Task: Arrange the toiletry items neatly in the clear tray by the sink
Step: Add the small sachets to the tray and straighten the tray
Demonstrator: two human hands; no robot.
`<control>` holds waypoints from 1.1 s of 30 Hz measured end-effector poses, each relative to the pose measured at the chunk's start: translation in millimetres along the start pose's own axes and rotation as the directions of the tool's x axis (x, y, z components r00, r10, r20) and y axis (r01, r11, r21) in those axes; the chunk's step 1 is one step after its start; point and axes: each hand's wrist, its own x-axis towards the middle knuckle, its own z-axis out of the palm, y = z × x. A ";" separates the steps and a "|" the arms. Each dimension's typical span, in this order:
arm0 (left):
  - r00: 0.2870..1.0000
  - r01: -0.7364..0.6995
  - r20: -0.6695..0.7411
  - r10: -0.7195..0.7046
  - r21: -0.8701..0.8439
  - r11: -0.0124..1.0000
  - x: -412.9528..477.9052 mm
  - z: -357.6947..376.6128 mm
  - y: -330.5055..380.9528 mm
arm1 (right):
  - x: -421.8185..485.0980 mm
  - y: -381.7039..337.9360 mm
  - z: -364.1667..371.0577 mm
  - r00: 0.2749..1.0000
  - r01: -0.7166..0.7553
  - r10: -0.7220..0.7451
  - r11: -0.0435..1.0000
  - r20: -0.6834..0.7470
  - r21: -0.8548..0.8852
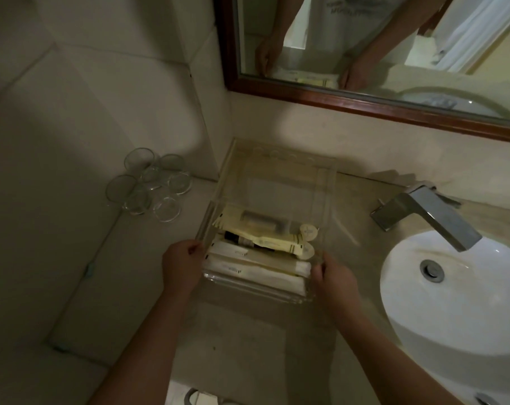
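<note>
From the head camera, the clear tray (265, 182) sits on the counter (248, 340) left of the sink (452, 302); the left hand (182, 266) and right hand (334, 277) clamp its near corners, fingers curled on the walls; wrapped toiletry packets (256, 258) lie mostly stacked inside (one cream sachet (277, 244) slants across); seemingly a final squaring step, so next straighten that sachet.
</note>
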 end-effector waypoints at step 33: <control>0.993 0.069 -0.070 -0.092 -0.277 0.958 1.1 17.0 17.1 | 18.3 4.5 8.4 0.990 -0.024 0.030 0.998 -0.137 0.050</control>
